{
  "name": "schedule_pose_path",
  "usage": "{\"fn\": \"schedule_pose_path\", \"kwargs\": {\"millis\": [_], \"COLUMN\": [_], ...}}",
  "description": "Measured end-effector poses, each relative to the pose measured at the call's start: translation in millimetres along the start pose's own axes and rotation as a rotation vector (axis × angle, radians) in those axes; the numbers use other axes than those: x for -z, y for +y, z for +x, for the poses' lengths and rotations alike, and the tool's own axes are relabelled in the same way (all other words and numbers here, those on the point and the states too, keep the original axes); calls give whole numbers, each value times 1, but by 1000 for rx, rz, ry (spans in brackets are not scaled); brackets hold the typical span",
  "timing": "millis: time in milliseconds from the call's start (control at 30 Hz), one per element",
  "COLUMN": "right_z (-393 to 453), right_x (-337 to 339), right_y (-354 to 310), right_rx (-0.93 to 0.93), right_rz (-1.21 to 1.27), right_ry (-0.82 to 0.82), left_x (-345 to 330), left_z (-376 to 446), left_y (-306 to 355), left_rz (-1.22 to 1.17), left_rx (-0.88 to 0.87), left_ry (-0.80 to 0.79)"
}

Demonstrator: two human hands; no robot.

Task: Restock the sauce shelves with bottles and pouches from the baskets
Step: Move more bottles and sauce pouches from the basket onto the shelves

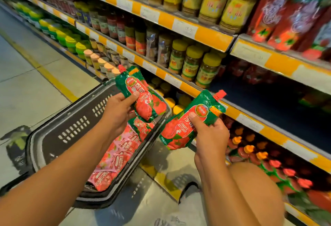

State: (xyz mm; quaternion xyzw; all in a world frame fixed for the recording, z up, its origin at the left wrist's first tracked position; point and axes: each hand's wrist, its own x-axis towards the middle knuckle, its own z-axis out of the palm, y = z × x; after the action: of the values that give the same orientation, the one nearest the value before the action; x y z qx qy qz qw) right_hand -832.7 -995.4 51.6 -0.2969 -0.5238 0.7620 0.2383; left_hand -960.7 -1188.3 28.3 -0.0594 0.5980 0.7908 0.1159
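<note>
Left hand [119, 112] grip grasps a ketchup pouch [141, 94], spout at 11 o'clock; right hand [209, 134] grip grasps a second pouch [188, 123], spout at 1 o'clock. Basket [71, 129] lies beneath, shelves [211, 36] behind.

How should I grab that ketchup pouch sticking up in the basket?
Pinch the upper edge of the ketchup pouch from above. It leans upright against the basket wall, so its top is exposed; its lower part is buried among the other pouches.

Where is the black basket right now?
In the head view, the black plastic shopping basket sits on the floor at lower left, beside the shelves and under the left hand, with red sauce pouches inside.
</note>
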Motion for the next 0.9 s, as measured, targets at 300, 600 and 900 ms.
{"fn": "schedule_pose_path", "kwargs": {"millis": [300, 600, 900], "right_z": [-6, -14, -12], "right_x": [132, 306, 400], "right_y": [-80, -139, -151], "right_rx": [125, 216, 176], "right_rz": [154, 213, 210], "right_ry": [237, 531, 701], "left_x": [-126, -268, -383], "left_z": [-60, -132, -187], "left_y": [8, -11, -81], "left_rz": [26, 173, 457], "left_rx": [11, 87, 149], "left_ry": [-308, -647, -891]}}
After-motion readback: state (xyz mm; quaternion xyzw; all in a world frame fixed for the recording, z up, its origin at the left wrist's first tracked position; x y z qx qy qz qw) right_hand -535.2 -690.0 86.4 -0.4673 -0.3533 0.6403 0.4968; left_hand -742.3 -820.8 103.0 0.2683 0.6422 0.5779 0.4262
